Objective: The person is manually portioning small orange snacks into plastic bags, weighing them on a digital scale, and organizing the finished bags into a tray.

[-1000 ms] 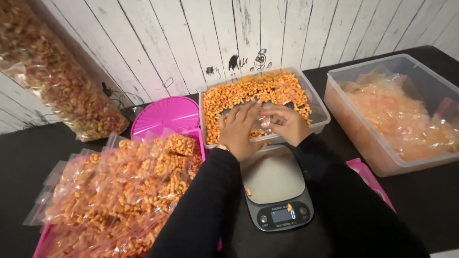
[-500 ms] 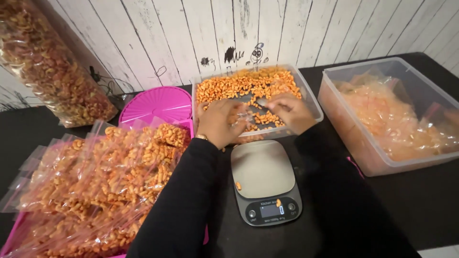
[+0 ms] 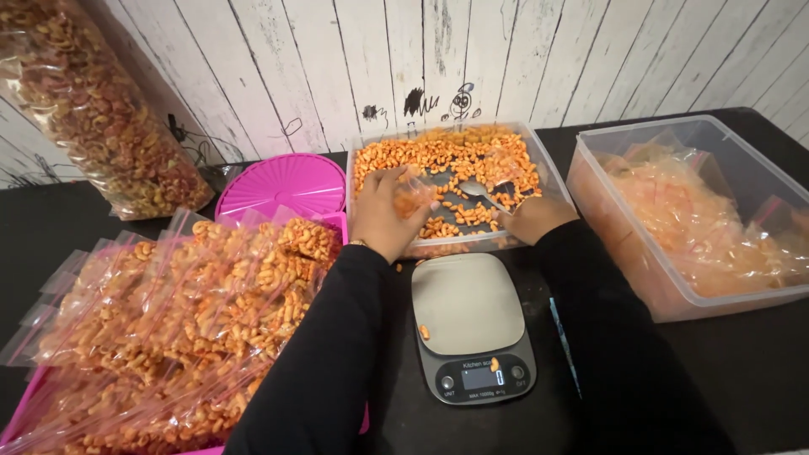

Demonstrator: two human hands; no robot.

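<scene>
while left hand (image 3: 383,215) holds a small bag (image 3: 413,195), right hand (image 3: 529,217) grips spoon (image 3: 479,190).

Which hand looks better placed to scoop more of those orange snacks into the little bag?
The right hand, probably. It grips the metal spoon lying in the clear tub of orange snacks. The left hand is busy holding the small plastic bag over the tub.

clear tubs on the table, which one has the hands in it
The middle clear tub, behind the scale, holding loose orange snacks. Both the left hand and right hand reach into it; the right-side tub holds only bags.
</scene>
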